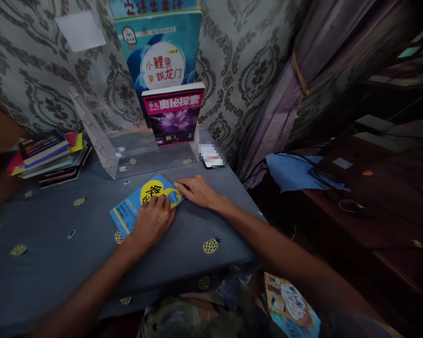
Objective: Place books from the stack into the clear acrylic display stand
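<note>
A blue book (pixel 129 211) with a yellow patch on its cover lies at a slant on the cloth-covered table. My left hand (pixel 155 216) rests on its lower right part, with curled fingers held close together over the cover. At the book's right end is my right hand (pixel 199 191), its thumb and fingers drawn together at the corner; part of that grip is hidden. Behind the hands stands a clear book rack (pixel 151 159). It bears a magenta and purple book (pixel 174 117), and a blue-green book (pixel 162 51) rises behind that one.
At the left lies a stack of books (pixel 53 152). Beside the rack's right end is a phone (pixel 211 157), partly blurred out. An orange and blue book (pixel 292 305) is low by my lap. A blue cloth (pixel 290 171) and cables lie on the dark red furniture (pixel 366 230) at right.
</note>
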A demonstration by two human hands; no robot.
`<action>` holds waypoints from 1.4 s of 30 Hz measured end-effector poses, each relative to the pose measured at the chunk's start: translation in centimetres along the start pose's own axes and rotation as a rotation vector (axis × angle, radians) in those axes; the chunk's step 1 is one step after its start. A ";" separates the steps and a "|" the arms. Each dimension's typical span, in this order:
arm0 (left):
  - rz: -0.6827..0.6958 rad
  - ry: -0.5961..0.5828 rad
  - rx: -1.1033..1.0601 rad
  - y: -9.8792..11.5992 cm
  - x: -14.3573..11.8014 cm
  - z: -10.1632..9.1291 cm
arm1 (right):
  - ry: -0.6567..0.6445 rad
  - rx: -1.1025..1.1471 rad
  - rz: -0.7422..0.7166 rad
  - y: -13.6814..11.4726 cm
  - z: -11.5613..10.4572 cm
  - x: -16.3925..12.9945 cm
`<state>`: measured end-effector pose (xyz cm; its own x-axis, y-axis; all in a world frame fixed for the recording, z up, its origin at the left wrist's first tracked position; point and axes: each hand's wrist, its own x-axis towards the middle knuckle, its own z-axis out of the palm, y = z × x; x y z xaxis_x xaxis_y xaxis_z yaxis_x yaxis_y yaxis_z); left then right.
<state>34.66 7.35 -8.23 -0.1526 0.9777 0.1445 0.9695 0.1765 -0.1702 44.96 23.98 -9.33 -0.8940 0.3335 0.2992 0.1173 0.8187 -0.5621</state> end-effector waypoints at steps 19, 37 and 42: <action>-0.402 -0.206 -0.107 -6.5 -0.4 -0.4 | -0.079 -0.001 0.100 0.4 0.3 1.5; -0.290 -0.014 0.000 -6.3 1.1 1.4 | 0.059 0.045 0.025 5.6 3.2 5.2; -0.098 0.047 -0.109 -5.6 1.5 2.0 | 0.062 0.066 0.001 5.9 3.7 4.8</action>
<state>28.63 8.08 -8.97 -0.2414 0.9494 0.2012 0.9657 0.2554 -0.0464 39.75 28.68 -14.01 -0.8650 0.3641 0.3452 0.0871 0.7865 -0.6114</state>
